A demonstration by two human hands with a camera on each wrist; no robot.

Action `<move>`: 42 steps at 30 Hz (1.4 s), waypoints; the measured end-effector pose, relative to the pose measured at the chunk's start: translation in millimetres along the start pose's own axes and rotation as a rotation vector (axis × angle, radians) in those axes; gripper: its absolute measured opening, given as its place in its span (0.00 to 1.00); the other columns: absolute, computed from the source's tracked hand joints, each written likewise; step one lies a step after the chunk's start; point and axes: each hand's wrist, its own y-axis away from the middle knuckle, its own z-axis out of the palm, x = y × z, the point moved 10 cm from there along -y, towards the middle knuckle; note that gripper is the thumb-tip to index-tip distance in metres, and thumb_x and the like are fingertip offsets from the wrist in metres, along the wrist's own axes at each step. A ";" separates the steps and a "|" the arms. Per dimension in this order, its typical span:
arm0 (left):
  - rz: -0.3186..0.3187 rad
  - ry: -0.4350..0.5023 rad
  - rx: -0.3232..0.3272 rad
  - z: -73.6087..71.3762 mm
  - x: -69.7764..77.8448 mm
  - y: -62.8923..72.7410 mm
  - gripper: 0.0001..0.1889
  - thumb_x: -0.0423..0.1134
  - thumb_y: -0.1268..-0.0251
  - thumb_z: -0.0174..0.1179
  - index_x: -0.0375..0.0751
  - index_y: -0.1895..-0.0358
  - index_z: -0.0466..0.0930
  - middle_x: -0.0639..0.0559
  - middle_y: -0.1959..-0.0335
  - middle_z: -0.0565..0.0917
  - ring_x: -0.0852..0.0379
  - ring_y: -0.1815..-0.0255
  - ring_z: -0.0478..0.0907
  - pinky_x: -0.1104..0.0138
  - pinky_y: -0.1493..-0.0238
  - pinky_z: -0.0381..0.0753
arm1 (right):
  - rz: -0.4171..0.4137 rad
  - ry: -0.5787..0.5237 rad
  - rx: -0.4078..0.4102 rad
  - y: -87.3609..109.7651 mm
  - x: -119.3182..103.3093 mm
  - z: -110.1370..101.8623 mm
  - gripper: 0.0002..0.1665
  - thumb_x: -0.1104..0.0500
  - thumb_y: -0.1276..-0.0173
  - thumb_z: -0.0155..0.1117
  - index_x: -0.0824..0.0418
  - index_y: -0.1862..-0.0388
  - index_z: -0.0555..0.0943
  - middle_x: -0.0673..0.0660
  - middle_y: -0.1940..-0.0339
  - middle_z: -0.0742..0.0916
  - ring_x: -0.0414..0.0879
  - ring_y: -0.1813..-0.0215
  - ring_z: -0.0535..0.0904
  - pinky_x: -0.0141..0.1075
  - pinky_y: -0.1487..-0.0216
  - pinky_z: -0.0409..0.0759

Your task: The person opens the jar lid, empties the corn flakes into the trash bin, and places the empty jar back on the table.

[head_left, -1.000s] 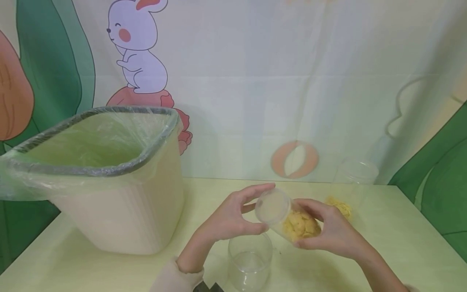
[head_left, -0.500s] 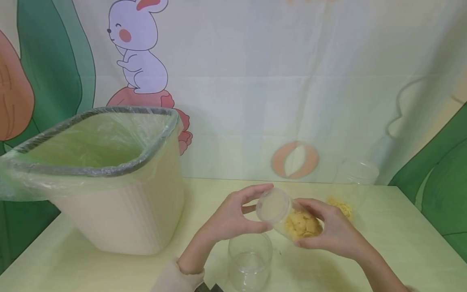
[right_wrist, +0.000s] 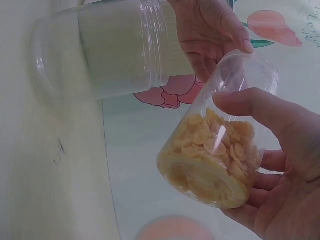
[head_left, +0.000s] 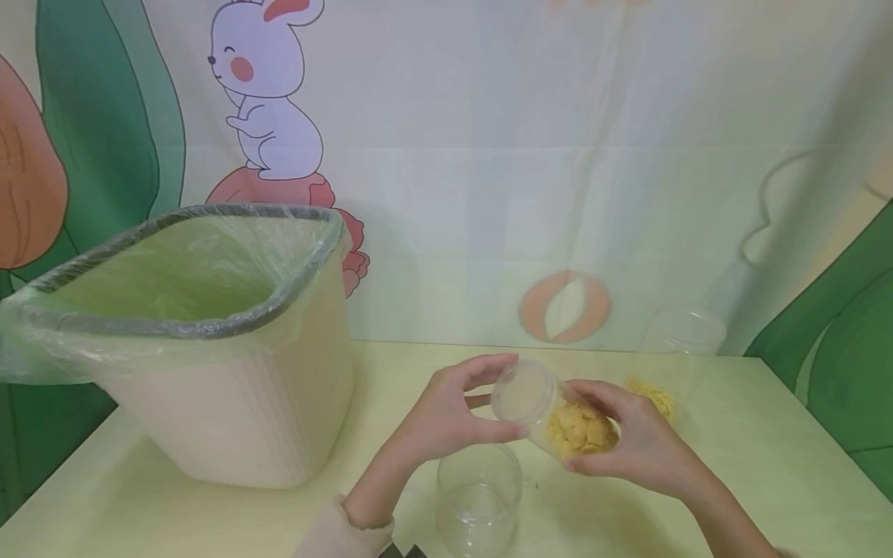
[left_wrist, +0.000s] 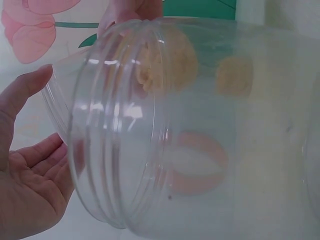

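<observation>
In the head view a clear plastic jar [head_left: 540, 411] of yellow cereal flakes [head_left: 580, 432] is held tilted above the table, its round top end toward the left. My right hand [head_left: 631, 446] grips the filled lower part; in the right wrist view the thumb lies along the jar wall. My left hand [head_left: 446, 415] holds the top end between thumb and fingers. Below them stands an open clear jar [head_left: 478, 500], in which no flakes show. Its ridged neck [left_wrist: 120, 130] fills much of the left wrist view, partly hiding the held jar.
A pale bin [head_left: 237, 411] with a plastic liner stands on the left of the table [head_left: 391, 403]. Behind my right hand is another clear jar [head_left: 680, 341] with yellow flakes low inside. A rabbit-printed cloth [head_left: 446, 194] hangs along the back edge.
At the jar's top end, my left index finger has shifted slightly left and the thumb slightly right. The right hand keeps its grip; the jar has barely moved.
</observation>
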 end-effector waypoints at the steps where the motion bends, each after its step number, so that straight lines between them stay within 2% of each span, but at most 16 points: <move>1: -0.005 -0.005 0.005 -0.3 -0.4 0.1 0.35 0.33 0.58 0.71 0.40 0.40 0.70 0.48 0.42 0.74 0.54 0.43 0.72 0.69 0.47 0.74 | 0.001 0.000 0.000 0.0 0.2 0.1 0.41 0.56 0.61 0.79 0.67 0.46 0.74 0.59 0.50 0.81 0.49 0.48 0.76 0.43 0.47 0.75; 9: -0.047 -0.025 0.047 -2.4 -2.9 0.3 0.34 0.36 0.58 0.72 0.39 0.41 0.71 0.49 0.43 0.74 0.54 0.45 0.73 0.67 0.49 0.76 | -0.006 0.007 -0.002 0.4 0.7 0.6 0.42 0.55 0.62 0.79 0.66 0.46 0.74 0.59 0.50 0.81 0.48 0.48 0.76 0.32 0.47 0.74; 19: -0.082 -0.081 0.111 -5.1 -5.2 1.6 0.32 0.42 0.60 0.73 0.40 0.46 0.74 0.51 0.50 0.78 0.54 0.51 0.77 0.67 0.53 0.78 | -0.015 0.010 -0.002 0.2 0.1 1.4 0.42 0.56 0.62 0.79 0.67 0.46 0.73 0.58 0.50 0.81 0.50 0.48 0.76 0.41 0.47 0.75; 24: -0.113 -0.138 0.147 -7.4 -6.8 3.2 0.31 0.46 0.61 0.73 0.41 0.49 0.76 0.52 0.54 0.80 0.55 0.56 0.79 0.67 0.56 0.79 | -0.010 0.003 -0.010 -0.3 0.3 1.9 0.42 0.56 0.62 0.79 0.68 0.46 0.73 0.60 0.50 0.81 0.52 0.48 0.76 0.47 0.48 0.74; 29: -0.146 -0.196 0.181 -9.5 -7.9 5.4 0.32 0.51 0.62 0.73 0.40 0.51 0.76 0.53 0.56 0.80 0.57 0.59 0.79 0.68 0.60 0.79 | 0.002 0.009 -0.017 -0.4 1.9 2.6 0.43 0.56 0.62 0.79 0.68 0.45 0.73 0.61 0.49 0.80 0.54 0.47 0.76 0.48 0.47 0.74; 34: -0.171 -0.211 0.205 -10.5 -8.1 7.2 0.32 0.54 0.63 0.72 0.40 0.53 0.76 0.52 0.57 0.81 0.57 0.60 0.79 0.68 0.63 0.80 | 0.005 0.004 -0.020 -0.6 1.4 3.3 0.43 0.56 0.62 0.79 0.68 0.45 0.73 0.62 0.49 0.80 0.55 0.47 0.76 0.48 0.47 0.74; 42: -0.178 -0.239 0.220 -9.8 -6.6 8.4 0.31 0.56 0.62 0.71 0.41 0.55 0.76 0.51 0.57 0.80 0.56 0.60 0.79 0.69 0.67 0.80 | 0.017 0.006 -0.022 -0.5 1.9 3.0 0.43 0.56 0.62 0.79 0.67 0.45 0.73 0.61 0.49 0.80 0.54 0.48 0.76 0.49 0.47 0.74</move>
